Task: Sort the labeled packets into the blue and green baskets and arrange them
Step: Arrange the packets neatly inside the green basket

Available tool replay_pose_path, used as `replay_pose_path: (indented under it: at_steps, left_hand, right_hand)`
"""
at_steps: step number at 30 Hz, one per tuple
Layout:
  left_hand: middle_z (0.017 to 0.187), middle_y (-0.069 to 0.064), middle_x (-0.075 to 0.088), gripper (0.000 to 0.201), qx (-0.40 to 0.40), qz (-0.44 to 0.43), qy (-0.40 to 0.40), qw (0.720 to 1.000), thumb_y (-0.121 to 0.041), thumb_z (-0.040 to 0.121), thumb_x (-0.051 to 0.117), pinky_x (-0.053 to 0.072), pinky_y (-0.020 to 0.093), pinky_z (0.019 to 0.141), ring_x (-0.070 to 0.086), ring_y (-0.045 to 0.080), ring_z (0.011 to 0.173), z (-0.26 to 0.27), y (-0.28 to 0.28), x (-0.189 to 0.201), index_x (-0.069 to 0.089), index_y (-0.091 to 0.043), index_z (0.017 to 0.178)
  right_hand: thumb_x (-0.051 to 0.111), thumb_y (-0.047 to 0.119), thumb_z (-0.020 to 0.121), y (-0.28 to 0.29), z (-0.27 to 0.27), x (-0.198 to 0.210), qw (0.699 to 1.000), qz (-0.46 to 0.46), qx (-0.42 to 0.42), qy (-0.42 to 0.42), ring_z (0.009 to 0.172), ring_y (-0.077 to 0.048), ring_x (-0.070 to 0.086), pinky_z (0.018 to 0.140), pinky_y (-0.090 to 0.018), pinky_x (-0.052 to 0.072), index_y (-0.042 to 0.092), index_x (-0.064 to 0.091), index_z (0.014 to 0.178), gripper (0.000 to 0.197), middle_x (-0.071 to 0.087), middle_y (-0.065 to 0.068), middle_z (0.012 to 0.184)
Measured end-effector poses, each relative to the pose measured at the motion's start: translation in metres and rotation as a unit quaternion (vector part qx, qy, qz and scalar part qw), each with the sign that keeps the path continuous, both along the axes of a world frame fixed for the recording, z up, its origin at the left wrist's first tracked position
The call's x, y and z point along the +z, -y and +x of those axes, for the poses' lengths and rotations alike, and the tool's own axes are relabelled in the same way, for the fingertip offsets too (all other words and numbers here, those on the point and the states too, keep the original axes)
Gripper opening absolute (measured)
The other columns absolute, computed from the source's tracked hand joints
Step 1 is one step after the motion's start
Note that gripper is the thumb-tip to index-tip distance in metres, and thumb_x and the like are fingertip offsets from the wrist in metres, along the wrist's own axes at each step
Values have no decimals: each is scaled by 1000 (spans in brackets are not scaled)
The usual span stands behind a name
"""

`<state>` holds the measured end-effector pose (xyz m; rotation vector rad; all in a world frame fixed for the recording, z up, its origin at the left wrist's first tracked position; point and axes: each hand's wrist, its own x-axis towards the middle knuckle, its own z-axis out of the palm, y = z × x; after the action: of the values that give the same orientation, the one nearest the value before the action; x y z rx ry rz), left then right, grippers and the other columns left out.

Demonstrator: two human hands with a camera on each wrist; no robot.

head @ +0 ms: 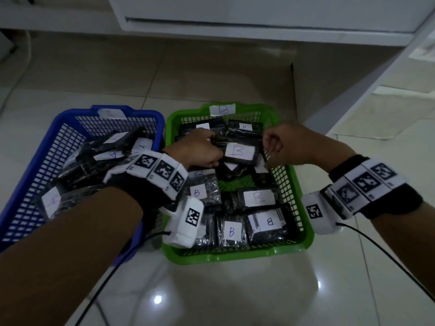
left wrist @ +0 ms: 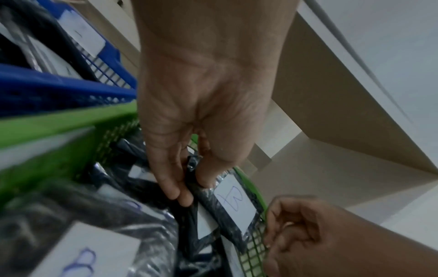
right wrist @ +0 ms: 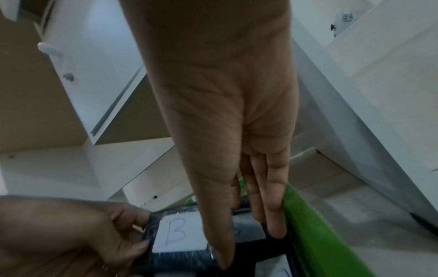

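the b packet [head: 240, 152] lies in the green basket [head: 303, 203] near its far right corner, left hand [head: 200, 149] pinching its left edge, right hand [head: 280, 147] loosely curled, holding nothing, at its right edge.

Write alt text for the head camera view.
Both hands work over a green basket of black packets labeled B: the left hand grips one B packet, the right hand beside it. A blue basket with A packets sits left, on tiled floor.
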<state>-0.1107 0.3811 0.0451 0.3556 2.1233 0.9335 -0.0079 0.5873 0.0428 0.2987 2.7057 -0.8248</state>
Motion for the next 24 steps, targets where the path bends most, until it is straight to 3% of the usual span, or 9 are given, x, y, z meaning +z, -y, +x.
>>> replay_pose_path:
  at_steps: [3,6,8,10,12,15,18,21,24]
  left_hand:
    - [113,10,70,31,13,-6,-3,1000,-4,93,62,58,42,92,72,23,101,-13,21,1,58,-15,122]
    - [110,6,69,37,23,-6,-3,1000,-8,91,69,61,33,83,73,21,95,-19,37,-1,60,-12,126]
    - [109,6,71,41,10,-12,-12,1000,-15,87,75,62,33,80,75,19,88,-20,43,-2,61,-9,126]
    - [107,1,72,46,-30,-38,-69,996,-31,81,81,61,34,84,74,17,86,-22,45,-2,65,-13,121]
    - [109,-6,68,47,-76,-71,-142,984,-46,76,81,54,28,85,68,13,93,-22,47,4,67,-19,113]
    - [104,-6,68,39,-92,-62,-168,980,-47,76,81,53,29,81,64,13,92,-22,47,13,69,-20,100]
    - [94,5,72,38,-98,-49,-175,978,-41,76,82,57,36,80,68,19,88,-21,47,17,71,-9,92]
    - [94,15,72,48,-96,-44,-175,979,-45,76,80,57,38,75,69,28,88,-25,53,17,70,-2,95]
    - [104,3,70,41,-90,-43,-165,981,-46,76,79,58,40,86,68,20,93,-33,60,15,65,-20,105]
  right_hand:
    - [82,35,74,16,-2,-3,991,122,44,-25,79,-20,61,69,-32,52,9,62,92,37,63,-4,86]
    - [71,43,83,37,-9,-2,976,188,96,53,67,-18,53,53,-23,37,10,50,71,41,51,0,71]
    - [67,46,86,47,-18,-5,967,212,110,94,61,-16,51,50,-23,35,14,47,66,42,48,1,66]
    - [63,51,87,57,-23,-8,951,252,131,122,58,-14,48,57,-25,43,8,60,79,44,49,0,67]
    - [62,54,86,65,-25,-14,935,289,134,156,63,-15,49,67,-30,47,9,63,93,46,49,0,71]
    - [65,45,84,71,-26,-18,925,311,125,178,78,-21,53,78,-36,48,14,58,95,33,57,1,85]
    - [75,37,79,63,-28,-7,941,271,105,173,67,-16,53,62,-28,46,11,57,81,32,53,1,74]
    - [78,25,78,53,-29,9,963,216,71,145,55,-12,46,46,-23,36,12,44,62,40,47,-1,65]
    - [74,20,80,43,-31,19,967,207,50,143,60,-14,50,46,-23,37,14,45,67,33,52,-5,74]
